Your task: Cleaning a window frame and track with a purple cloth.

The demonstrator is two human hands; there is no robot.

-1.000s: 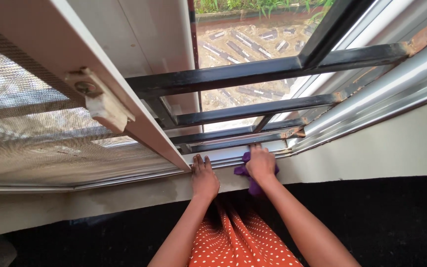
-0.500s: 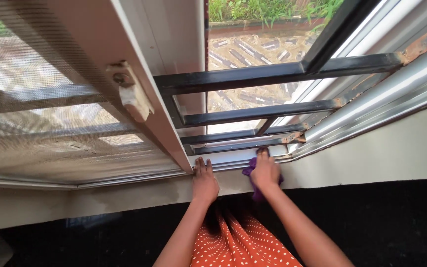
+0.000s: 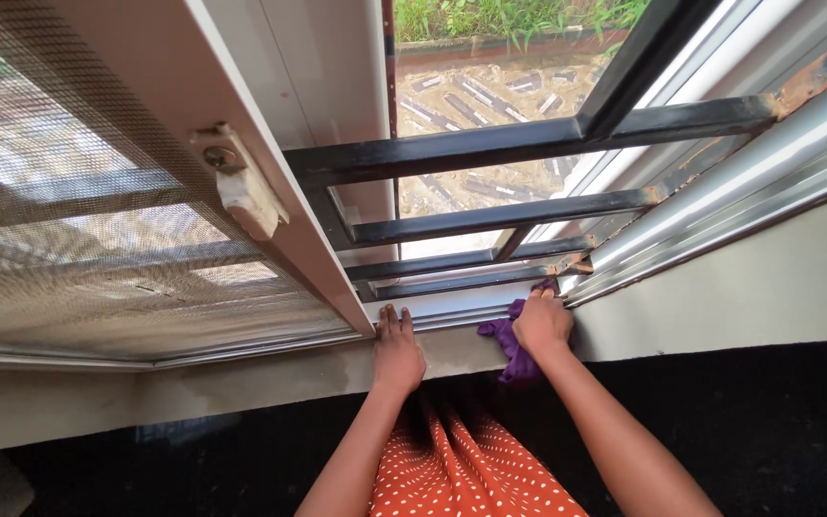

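Purple cloth (image 3: 514, 347) lies bunched under the right hand (image 3: 542, 324), which is clenched on it and presses it into the corner of the window track (image 3: 452, 308), with a loose end hanging over the sill (image 3: 318, 369) below the palm. The left hand (image 3: 397, 348) rests flat and released on the sill, near the cloth but apart from it, its fingertips touching the bottom of the white sliding frame (image 3: 270, 172) that carries the mesh screen (image 3: 69, 249). Black bars (image 3: 490, 215) run across the opening just beyond both hands.
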